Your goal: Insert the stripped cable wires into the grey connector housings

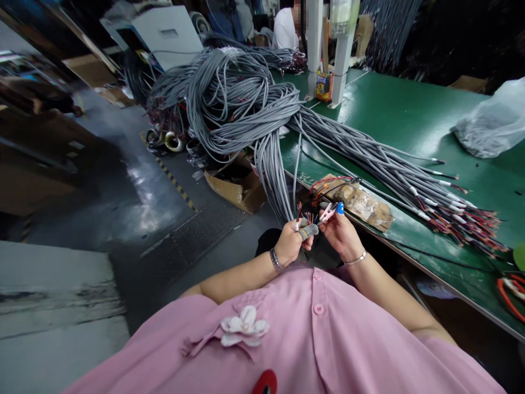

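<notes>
My left hand (289,242) is closed around the end of a grey cable, with thin coloured wires (310,219) fanning out above its fingers. Grey finger covers (308,232) wrap some of those fingers. Close beside it, my right hand (343,236) pinches a small pink tool (327,212) near the wire ends; its exact kind is too small to make out. A blue cover (339,208) sits on a fingertip of that hand. From the table edge, a bundle of grey cables (274,169) hangs down to my left hand.
Coiled grey cables (229,104) heap on the green table (394,109), their stripped ends (463,224) fanned out to the right. A taped cardboard block (363,202) lies at the edge. A plastic bag (496,120) is far right. Below stands an open carton (238,189). A person (286,28) is behind.
</notes>
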